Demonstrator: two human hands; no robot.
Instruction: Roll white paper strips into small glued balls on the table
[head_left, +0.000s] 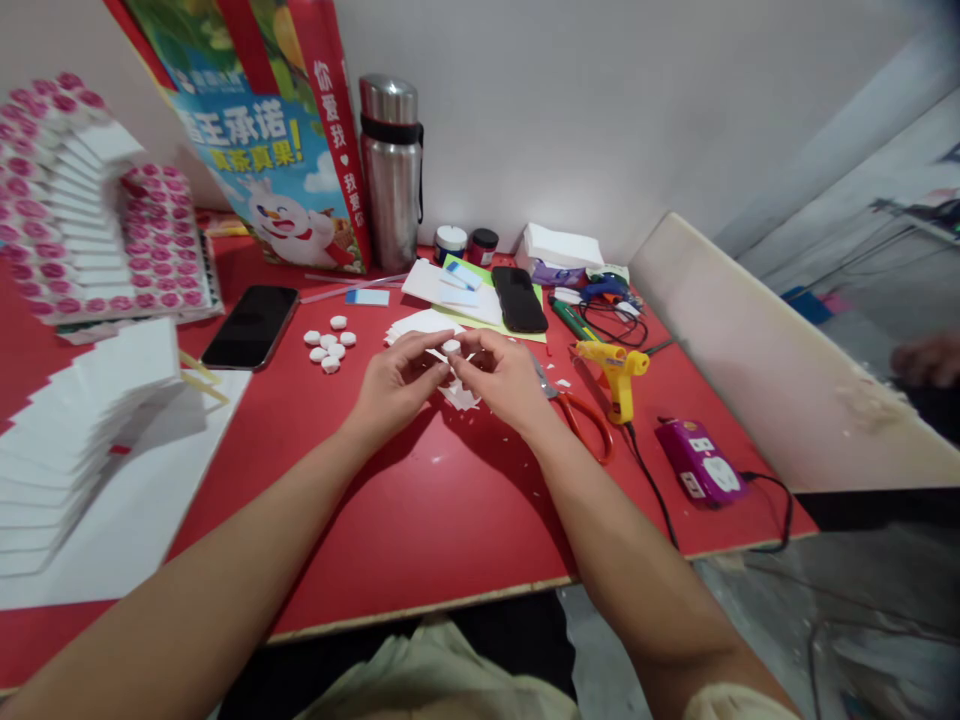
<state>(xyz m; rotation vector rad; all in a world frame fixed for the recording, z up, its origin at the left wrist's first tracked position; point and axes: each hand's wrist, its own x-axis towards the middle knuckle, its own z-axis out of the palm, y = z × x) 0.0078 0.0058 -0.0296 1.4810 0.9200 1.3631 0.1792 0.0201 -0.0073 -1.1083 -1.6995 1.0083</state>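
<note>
Between the fingertips of both hands is a small white paper piece (451, 347), rounded like the others on the table. My left hand (405, 375) pinches it from the left, and my right hand (491, 370) pinches it from the right. Beneath the hands lie white paper scraps (459, 398). Left of my left hand sits a cluster of several small white folded paper pieces (328, 347). Orange-handled scissors (592, 425) lie just beyond my right wrist, their blades partly hidden by it.
A yellow glue gun (616, 375) stands at the right, its cord near a purple power box (701, 462). Two phones (251, 325), a steel flask (391, 180), a printed bag (300, 150) and a fanned white paper structure (82, 430) surround the work area on the red table (420, 530).
</note>
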